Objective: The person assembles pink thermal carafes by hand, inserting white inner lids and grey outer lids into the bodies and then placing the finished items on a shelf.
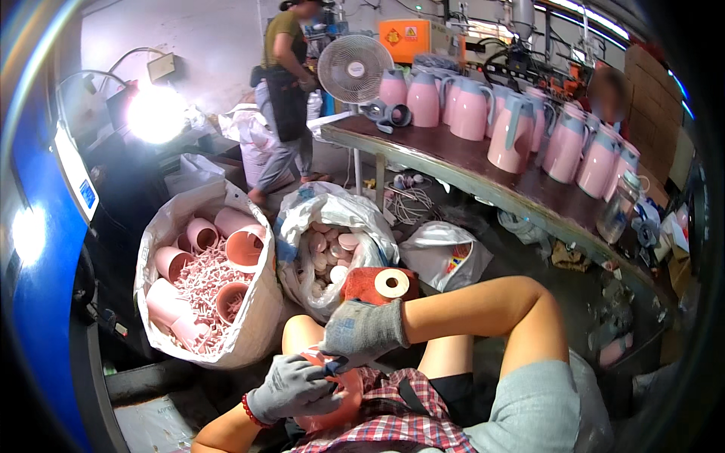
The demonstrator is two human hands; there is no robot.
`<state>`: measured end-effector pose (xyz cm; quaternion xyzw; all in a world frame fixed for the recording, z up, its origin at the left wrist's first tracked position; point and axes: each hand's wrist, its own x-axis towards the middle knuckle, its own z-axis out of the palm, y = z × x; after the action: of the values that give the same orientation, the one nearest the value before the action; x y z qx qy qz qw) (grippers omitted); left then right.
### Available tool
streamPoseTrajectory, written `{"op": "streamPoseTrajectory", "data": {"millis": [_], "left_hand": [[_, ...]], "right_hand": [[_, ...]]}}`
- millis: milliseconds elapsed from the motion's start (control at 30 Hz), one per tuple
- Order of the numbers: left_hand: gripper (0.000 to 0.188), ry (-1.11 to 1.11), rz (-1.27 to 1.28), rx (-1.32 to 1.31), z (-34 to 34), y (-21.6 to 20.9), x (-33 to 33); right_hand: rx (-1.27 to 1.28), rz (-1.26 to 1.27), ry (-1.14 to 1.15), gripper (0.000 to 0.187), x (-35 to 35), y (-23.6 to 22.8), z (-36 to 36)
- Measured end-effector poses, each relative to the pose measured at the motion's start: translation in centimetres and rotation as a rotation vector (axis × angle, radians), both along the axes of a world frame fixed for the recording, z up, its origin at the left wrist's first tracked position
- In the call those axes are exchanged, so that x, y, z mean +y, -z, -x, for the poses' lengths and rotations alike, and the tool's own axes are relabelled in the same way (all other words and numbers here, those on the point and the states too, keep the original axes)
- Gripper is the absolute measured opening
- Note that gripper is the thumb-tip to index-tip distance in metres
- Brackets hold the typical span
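On my lap rests a pink plastic jug shell (349, 402), partly hidden by my gloves. My left hand (294, 389), in a grey work glove, closes around its upper side. My right hand (364, 334), gloved too, is closed just above it at the shell's rim. A small dark-blue end shows under the right fingers, too little of it to name. Just beyond the right hand, a cream roll with a hollow core (392, 283) lies on a red surface (359, 282).
Ahead on the left stands a white woven sack (260, 321) of pink shells and small offcuts; beside it, a bag (291, 215) holds pink discs. Pink jugs (424, 102) line a long table (423, 151). A fan (355, 69) and a walking person (285, 83) are farther back.
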<state>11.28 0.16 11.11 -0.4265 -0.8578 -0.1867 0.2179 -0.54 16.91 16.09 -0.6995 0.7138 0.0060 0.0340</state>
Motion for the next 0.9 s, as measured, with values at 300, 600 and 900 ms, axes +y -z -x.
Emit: {"op": "streamPoseTrajectory", "data": {"millis": [300, 600, 900], "left_hand": [[0.026, 0.002, -0.388, -0.115, 2.3, -3.8, -2.1], [0.021, 0.051, -0.128, -0.358, 1.4, 0.3, -1.1], [0.018, -0.485, -0.815, -0.25, -3.0, 4.1, -11.5]], "right_hand": [[-0.25, -0.019, -0.148, 0.038, 1.0, 1.2, 0.2], [-0.237, 0.039, -0.192, 0.03, 3.7, 3.5, 0.1], [-0.297, 0.986, 0.501, 0.02, 16.2, -4.2, 4.5]]}}
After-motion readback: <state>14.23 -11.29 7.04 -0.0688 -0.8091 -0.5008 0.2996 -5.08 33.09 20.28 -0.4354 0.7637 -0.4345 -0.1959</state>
